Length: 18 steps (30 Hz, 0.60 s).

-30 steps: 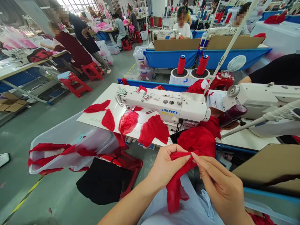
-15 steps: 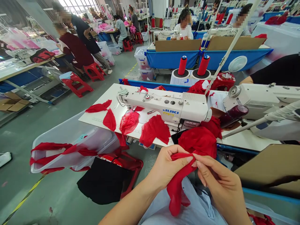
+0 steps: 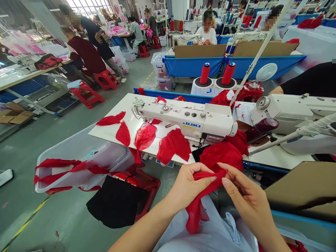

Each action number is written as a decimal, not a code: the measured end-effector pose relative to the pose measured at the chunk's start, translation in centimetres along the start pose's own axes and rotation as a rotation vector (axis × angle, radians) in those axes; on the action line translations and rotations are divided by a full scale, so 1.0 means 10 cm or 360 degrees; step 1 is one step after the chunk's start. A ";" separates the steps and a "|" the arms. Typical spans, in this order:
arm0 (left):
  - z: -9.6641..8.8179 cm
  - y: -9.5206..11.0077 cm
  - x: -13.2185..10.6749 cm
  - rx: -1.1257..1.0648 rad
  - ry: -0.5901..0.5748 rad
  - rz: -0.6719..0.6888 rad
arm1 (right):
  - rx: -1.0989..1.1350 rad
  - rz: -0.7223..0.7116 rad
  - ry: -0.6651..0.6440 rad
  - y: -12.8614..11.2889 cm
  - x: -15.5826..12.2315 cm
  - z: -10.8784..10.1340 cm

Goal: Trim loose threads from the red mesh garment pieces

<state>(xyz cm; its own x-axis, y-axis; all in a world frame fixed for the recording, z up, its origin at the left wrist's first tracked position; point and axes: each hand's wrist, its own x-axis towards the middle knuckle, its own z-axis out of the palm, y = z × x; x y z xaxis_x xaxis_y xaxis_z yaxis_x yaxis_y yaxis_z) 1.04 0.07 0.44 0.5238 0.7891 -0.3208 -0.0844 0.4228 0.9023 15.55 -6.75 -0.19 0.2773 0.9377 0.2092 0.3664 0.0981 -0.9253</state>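
A piece of thin red fabric (image 3: 193,214) is stretched between my two hands above my lap, its lower part hanging loose. My left hand (image 3: 187,185) is closed on it, thumb pressed on top. At its right end, the thumb and forefinger of my right hand (image 3: 245,190) pinch the edge. Beyond my hands stands a white JUKI sewing machine (image 3: 181,115) on a white table (image 3: 105,132). Red cut pieces (image 3: 173,145) and a sheer lacy red piece (image 3: 145,136) lie in front of it. A heap of red fabric (image 3: 222,157) bulges at the table's near edge.
Left of me stand a clear plastic bin (image 3: 78,147) draped with red strips and a red stool (image 3: 154,196) with black cloth (image 3: 115,203) over it. Cardboard (image 3: 301,189) is at my right. Red thread cones (image 3: 204,74) stand behind the machine. Several people work farther off.
My right hand has moved slightly right and up, opening a wider gap from my left and drawing the red fabric out. The fabric's hanging end has shifted a little left and up.
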 end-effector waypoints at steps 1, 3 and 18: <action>0.00 0.00 0.00 0.0073 -0.0011 0.0033 | -0.0046 -0.0015 -0.0033 0.00 0.02 0.00; 0.01 -0.01 0.01 0.0226 -0.0006 0.0098 | -0.0122 -0.0011 -0.0039 0.00 0.05 0.00; -0.08 -0.03 0.03 0.0835 -0.0122 0.0428 | 0.0054 0.0236 0.0077 0.05 0.04 0.00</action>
<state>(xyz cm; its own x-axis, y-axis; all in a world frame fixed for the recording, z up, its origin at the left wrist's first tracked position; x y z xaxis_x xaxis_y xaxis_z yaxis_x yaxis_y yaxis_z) 0.54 0.56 -0.16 0.6034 0.7954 -0.0572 0.1976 -0.0797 0.9770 15.88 -6.31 -0.56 0.3690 0.9256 0.0839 0.2884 -0.0282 -0.9571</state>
